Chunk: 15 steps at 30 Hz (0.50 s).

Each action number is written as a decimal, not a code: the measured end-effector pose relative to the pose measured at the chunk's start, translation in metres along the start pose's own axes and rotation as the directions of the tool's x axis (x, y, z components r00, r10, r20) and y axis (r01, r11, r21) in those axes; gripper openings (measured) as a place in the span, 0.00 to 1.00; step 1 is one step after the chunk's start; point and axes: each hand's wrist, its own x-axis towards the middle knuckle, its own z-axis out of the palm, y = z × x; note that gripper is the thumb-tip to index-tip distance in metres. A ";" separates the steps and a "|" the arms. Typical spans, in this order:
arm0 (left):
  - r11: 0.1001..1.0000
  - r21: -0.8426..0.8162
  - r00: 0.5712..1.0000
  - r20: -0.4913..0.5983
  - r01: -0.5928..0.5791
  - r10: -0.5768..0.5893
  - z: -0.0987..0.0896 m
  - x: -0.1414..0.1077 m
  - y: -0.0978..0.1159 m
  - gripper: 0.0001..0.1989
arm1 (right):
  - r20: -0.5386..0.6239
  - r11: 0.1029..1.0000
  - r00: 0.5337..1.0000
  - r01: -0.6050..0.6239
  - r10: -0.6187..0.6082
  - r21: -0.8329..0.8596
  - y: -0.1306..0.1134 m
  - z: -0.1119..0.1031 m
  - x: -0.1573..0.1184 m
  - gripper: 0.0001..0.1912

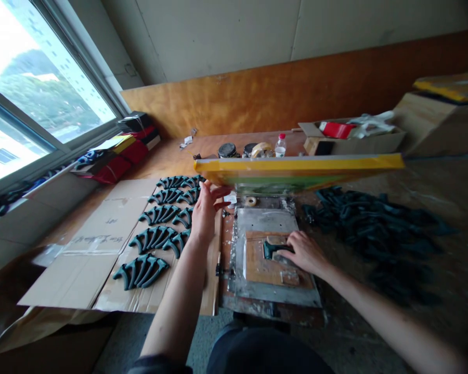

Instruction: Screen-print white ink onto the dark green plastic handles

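Note:
My right hand (302,251) has its fingers on a dark green plastic part (271,250), which lies in a wooden fixture (253,267) on a grey metal plate (269,218). My left hand (206,208) is raised with its fingers apart, near the left end of a yellow-edged frame (296,165). The frame stands tilted up over the far end of the plate. Under and beside my left hand, rows of similar green parts (140,271) lie on flattened cardboard (113,221).
A heap of dark green parts (374,223) lies at the right. Behind the frame are dark-lidded jars (226,150), a red-capped bottle (281,145) and an open carton (359,140). Red and black boxes (120,156) sit by the window. A tape roll (251,200) is on the plate.

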 end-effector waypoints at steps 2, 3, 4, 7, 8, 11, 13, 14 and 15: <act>0.999 -0.032 0.996 -0.087 -0.010 0.007 0.005 -0.009 -0.013 0.31 | 0.043 0.999 0.999 -0.024 0.025 -0.027 -0.016 0.013 -0.007 0.12; 0.999 -0.034 0.992 -0.116 0.041 -0.045 0.006 -0.021 -0.025 0.31 | 0.060 0.998 0.997 -0.057 0.058 -0.021 -0.023 0.015 -0.008 0.10; 0.987 -0.029 0.981 -0.107 0.157 -0.160 0.008 -0.038 -0.040 0.32 | 0.068 0.996 0.993 -0.092 0.092 -0.003 -0.031 0.015 -0.008 0.08; 0.695 0.086 0.689 0.093 0.714 -0.719 0.014 -0.102 -0.094 0.36 | -0.028 0.985 0.987 -0.153 0.156 0.084 -0.063 0.009 -0.014 0.08; 0.627 0.058 0.621 0.093 0.777 -0.778 0.017 -0.122 -0.111 0.35 | -0.094 0.985 0.986 -0.124 0.136 0.119 -0.077 0.008 -0.017 0.08; 0.604 -0.116 0.612 0.056 0.788 -0.789 0.014 -0.155 -0.139 0.28 | -0.192 0.960 0.973 0.171 -0.129 0.221 -0.107 0.001 -0.028 0.05; 0.640 -0.146 0.639 -0.057 0.754 -0.767 -0.008 -0.154 -0.143 0.24 | -0.163 0.918 0.946 0.313 -0.280 0.241 -0.093 -0.007 -0.033 0.05; 0.666 -0.112 0.652 -0.140 0.737 -0.745 -0.028 -0.149 -0.142 0.23 | -0.151 0.931 0.952 0.295 -0.267 0.214 -0.072 -0.013 -0.034 0.06; 0.687 -0.046 0.662 -0.230 0.725 -0.714 -0.051 -0.145 -0.141 0.23 | -0.139 0.964 0.971 0.217 -0.195 0.157 -0.044 -0.020 -0.036 0.07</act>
